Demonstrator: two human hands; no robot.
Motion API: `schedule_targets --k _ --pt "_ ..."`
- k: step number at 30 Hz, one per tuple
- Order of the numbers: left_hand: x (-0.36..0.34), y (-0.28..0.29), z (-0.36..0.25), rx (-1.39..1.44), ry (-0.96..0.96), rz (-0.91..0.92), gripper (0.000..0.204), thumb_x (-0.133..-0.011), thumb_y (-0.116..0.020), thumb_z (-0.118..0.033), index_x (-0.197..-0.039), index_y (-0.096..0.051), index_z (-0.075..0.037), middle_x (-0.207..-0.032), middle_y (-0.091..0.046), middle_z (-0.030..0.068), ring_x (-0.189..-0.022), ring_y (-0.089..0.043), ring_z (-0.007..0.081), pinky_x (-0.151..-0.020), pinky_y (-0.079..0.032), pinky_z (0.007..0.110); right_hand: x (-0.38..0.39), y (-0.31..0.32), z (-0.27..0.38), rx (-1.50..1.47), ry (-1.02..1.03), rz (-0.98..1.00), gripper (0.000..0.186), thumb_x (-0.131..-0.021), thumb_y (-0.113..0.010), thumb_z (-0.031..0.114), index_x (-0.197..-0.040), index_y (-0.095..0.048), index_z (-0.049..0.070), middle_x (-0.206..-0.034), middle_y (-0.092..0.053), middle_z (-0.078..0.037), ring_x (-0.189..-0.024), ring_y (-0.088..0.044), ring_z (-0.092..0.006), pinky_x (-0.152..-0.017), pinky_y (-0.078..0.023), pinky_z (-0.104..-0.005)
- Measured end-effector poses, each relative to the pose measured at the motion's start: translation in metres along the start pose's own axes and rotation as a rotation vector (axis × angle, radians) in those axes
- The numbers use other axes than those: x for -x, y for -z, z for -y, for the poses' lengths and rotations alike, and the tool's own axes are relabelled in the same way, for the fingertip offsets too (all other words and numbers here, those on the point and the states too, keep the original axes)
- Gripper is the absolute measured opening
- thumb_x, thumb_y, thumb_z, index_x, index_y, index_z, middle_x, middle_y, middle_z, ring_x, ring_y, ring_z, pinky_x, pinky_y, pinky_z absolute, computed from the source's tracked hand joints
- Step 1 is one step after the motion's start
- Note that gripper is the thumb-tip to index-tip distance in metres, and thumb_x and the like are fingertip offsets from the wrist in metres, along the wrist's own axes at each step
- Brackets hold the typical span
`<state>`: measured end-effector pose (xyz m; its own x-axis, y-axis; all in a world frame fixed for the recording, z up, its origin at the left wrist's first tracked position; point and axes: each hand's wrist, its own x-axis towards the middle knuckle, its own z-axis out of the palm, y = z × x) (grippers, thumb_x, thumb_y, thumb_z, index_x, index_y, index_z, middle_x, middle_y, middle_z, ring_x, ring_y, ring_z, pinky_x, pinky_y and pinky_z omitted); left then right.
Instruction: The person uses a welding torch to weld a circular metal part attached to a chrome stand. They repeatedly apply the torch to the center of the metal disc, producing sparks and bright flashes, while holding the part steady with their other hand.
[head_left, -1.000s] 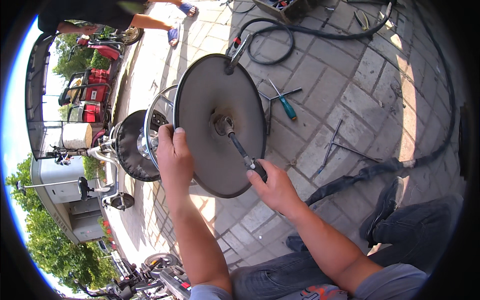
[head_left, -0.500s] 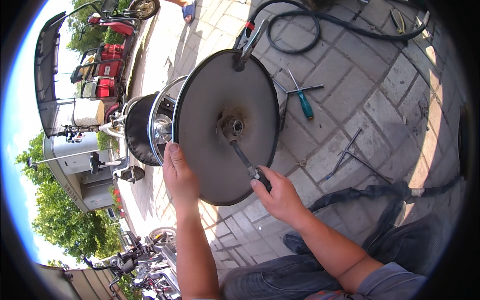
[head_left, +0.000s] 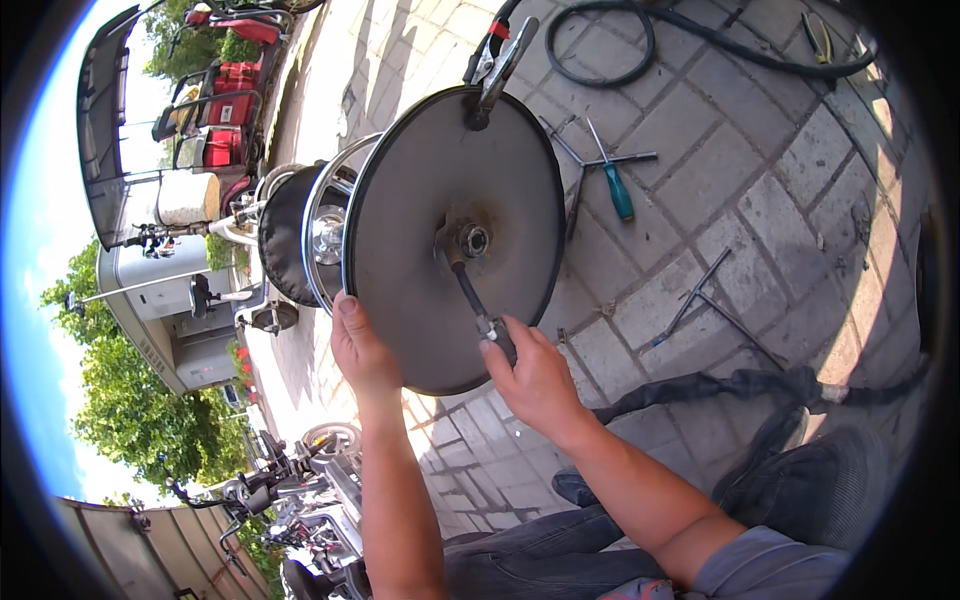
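A round stool lies on its side, its wide dark base disc [head_left: 505, 185] facing me and its black seat [head_left: 285, 245] at the far end beyond a chrome ring [head_left: 312, 262]. My left hand [head_left: 364, 345] grips the disc's lower left rim, thumb over the edge. In my closed right hand [head_left: 537, 372] is a black-handled tool with a dark rod [head_left: 466, 285]; its tip reaches the rusty centre hub [head_left: 474, 240], and whether it touches cannot be told. A metal spring clamp [head_left: 503, 75] with a red band bites the disc's upper rim.
On the paving to the right lie a three-armed wrench [head_left: 575, 187], a green screwdriver [head_left: 620, 193] and a T-shaped wrench [head_left: 698, 293]. Pliers [head_left: 822, 42] rest beside a looped black cable [head_left: 652, 40]. A dark hose [head_left: 680, 390] crosses near my legs. Parked motorbikes [head_left: 320, 500] stand at left.
My right hand has shifted a little left and up, swinging the tool's handle toward the disc's middle. My left hand keeps its hold on the rim. The whole view has shifted slightly.
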<state>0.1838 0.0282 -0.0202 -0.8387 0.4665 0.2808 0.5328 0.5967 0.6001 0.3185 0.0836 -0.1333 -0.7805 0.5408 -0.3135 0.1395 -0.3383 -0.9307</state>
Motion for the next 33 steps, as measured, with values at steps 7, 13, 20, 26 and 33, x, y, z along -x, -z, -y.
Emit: schedule_targets --k 7,13,20,26,33 --pt "0.054 0.030 -0.021 -0.025 0.021 -0.025 0.052 -0.108 -0.037 -0.048 -0.094 -0.060 -0.004 -0.081 -0.061 0.0006 -0.073 -0.054 0.0109 -0.068 -0.043 0.026 0.060 0.011 0.006 -0.014 0.002 0.030 0.034 -0.094 -0.059 0.032 -0.113 -0.061 0.003 -0.095 -0.065 -0.026 -0.091 -0.062 -0.0462 -0.080 -0.050 -0.0524" --pt "0.076 0.056 -0.024 0.037 -0.009 -0.013 0.048 -0.109 -0.037 -0.043 -0.093 -0.059 -0.003 -0.080 -0.059 0.0008 -0.074 -0.053 0.0103 -0.068 -0.043 0.025 0.089 0.001 0.013 -0.064 0.005 0.023 0.031 -0.093 -0.060 0.029 -0.107 -0.062 0.003 -0.088 -0.067 -0.025 -0.088 -0.064 -0.0449 -0.077 -0.050 -0.0513" --pt "0.081 0.071 -0.004 0.094 0.013 0.059 0.046 -0.109 -0.038 -0.038 -0.098 -0.061 0.000 -0.089 -0.064 0.0037 -0.079 -0.057 0.0115 -0.071 -0.044 0.025 0.094 -0.004 0.010 -0.075 -0.029 0.081 0.031 -0.093 -0.060 0.029 -0.108 -0.062 0.003 -0.086 -0.067 -0.025 -0.086 -0.064 -0.0453 -0.077 -0.049 -0.0508" --pt "0.090 0.051 -0.014 0.049 -0.001 -0.015 0.047 -0.109 -0.038 -0.039 -0.100 -0.061 0.001 -0.091 -0.065 0.0054 -0.081 -0.058 0.0139 -0.074 -0.046 0.027 0.104 0.002 -0.017 -0.045 0.096 -0.040 0.039 -0.093 -0.062 0.033 -0.118 -0.061 0.003 -0.096 -0.065 -0.026 -0.091 -0.064 -0.0448 -0.078 -0.051 -0.0498" --pt "0.087 0.038 -0.032 0.026 0.000 -0.037 0.049 -0.108 -0.038 -0.043 -0.094 -0.060 -0.002 -0.081 -0.062 0.0025 -0.074 -0.055 0.0117 -0.070 -0.045 0.026 0.101 0.013 -0.016 0.072 0.106 -0.048 0.040 -0.093 -0.061 0.032 -0.119 -0.061 0.002 -0.095 -0.064 -0.025 -0.089 -0.064 -0.0455 -0.077 -0.051 -0.0506"
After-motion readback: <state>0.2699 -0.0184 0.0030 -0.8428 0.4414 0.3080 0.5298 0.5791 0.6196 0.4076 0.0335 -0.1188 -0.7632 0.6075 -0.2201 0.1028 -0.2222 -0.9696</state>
